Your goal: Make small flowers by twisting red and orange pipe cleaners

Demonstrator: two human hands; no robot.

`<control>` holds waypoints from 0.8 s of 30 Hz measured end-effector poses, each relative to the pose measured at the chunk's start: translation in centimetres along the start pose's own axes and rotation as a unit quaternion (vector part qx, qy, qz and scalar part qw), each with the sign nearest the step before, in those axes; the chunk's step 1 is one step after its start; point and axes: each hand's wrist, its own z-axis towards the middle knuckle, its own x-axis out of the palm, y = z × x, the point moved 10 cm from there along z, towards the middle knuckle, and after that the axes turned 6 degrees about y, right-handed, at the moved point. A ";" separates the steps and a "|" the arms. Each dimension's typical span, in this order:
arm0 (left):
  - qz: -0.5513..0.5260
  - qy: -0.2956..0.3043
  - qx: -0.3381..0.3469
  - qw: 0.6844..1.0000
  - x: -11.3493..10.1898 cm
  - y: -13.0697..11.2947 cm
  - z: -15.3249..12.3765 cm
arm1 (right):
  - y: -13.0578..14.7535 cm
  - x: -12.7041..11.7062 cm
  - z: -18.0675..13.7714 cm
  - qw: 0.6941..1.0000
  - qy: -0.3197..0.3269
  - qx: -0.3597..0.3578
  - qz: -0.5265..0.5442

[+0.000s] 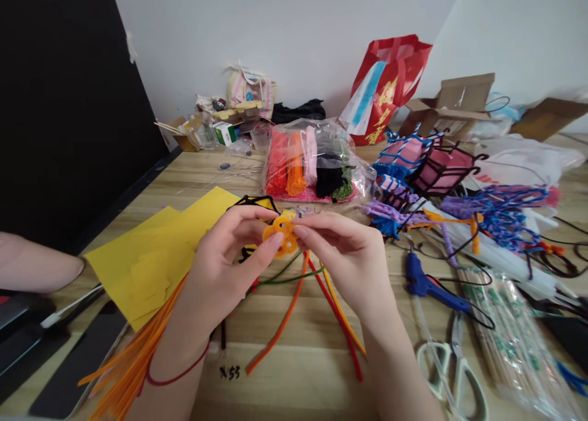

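Observation:
Between my two hands, a small yellow-orange flower bent from pipe cleaners point(285, 232) is held up over the table. My left hand point(234, 249) pinches its left side with thumb and fingers. At its right edge, my right hand point(342, 243) closes thumb and forefinger on it. Below lie a loose orange pipe cleaner point(280, 335), a red one point(337, 317) and green ones point(285, 277). A black-framed yellow piece point(257, 205) sits behind my left hand, partly hidden by it.
Yellow sheets point(151, 261) and an orange pipe-cleaner bundle point(142, 360) lie left. At right are a blue glue gun point(429, 286), scissors point(454, 360) and wrapped sticks point(509, 335). Behind stand a bag of pipe cleaners point(316, 163) and pink lanterns point(443, 166). Another person's arm point(37, 265) rests far left.

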 end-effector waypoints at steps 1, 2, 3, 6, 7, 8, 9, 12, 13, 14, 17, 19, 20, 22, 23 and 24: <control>0.007 0.012 -0.005 1.000 0.2 0.2 0.1 | 0.4 0.2 0.0 0.999 0.016 -0.018 -0.022; 0.016 0.023 -0.008 1.000 0.4 0.3 0.1 | 0.7 0.4 0.0 0.998 0.024 -0.033 -0.041; 0.026 0.031 -0.009 0.999 0.6 0.4 0.2 | 0.9 0.4 0.0 0.997 0.024 -0.042 -0.056; 0.042 0.026 -0.005 0.999 0.7 0.2 0.1 | 0.6 -0.2 -0.1 0.998 -0.008 -0.022 -0.063; 0.046 0.012 0.003 0.999 0.5 -0.1 0.0 | 0.4 -0.3 -0.1 0.998 -0.017 -0.007 -0.054; 0.053 -0.001 0.013 0.999 0.3 -0.4 -0.1 | 0.2 -0.4 -0.1 0.999 -0.022 0.006 -0.043; 0.061 -0.012 0.024 0.998 0.2 -0.7 -0.2 | 0.1 -0.4 -0.1 0.999 -0.024 0.017 -0.031; 0.086 -0.022 0.051 0.995 0.2 -1.3 -0.6 | -0.4 -0.2 0.0 0.998 -0.017 0.050 0.015; 0.090 -0.021 0.057 0.994 0.3 -1.4 -0.7 | -0.7 -0.2 0.1 0.997 -0.014 0.065 0.033; 0.092 -0.020 0.060 0.994 0.4 -1.5 -0.7 | -1.1 -0.1 0.1 0.996 -0.008 0.080 0.049; 0.061 -0.013 0.047 0.997 0.6 -1.4 -0.4 | -1.7 -0.1 0.3 0.991 0.006 0.104 0.084; 0.020 -0.012 0.027 0.999 0.6 -1.0 0.0 | -1.8 -0.1 0.4 0.989 0.018 0.105 0.099; -0.001 -0.013 0.020 1.000 0.6 -0.8 0.1 | -1.8 0.0 0.5 0.988 0.026 0.105 0.106; -0.029 -0.023 0.008 0.999 0.3 -0.5 0.2 | -1.8 0.1 0.5 0.986 0.038 0.113 0.116; -0.031 -0.033 0.001 0.999 0.1 -0.3 0.2 | -1.9 0.1 0.5 0.985 0.040 0.118 0.120; -0.025 -0.045 -0.008 0.999 -0.2 -0.1 0.1 | -1.9 0.1 0.5 0.984 0.039 0.125 0.122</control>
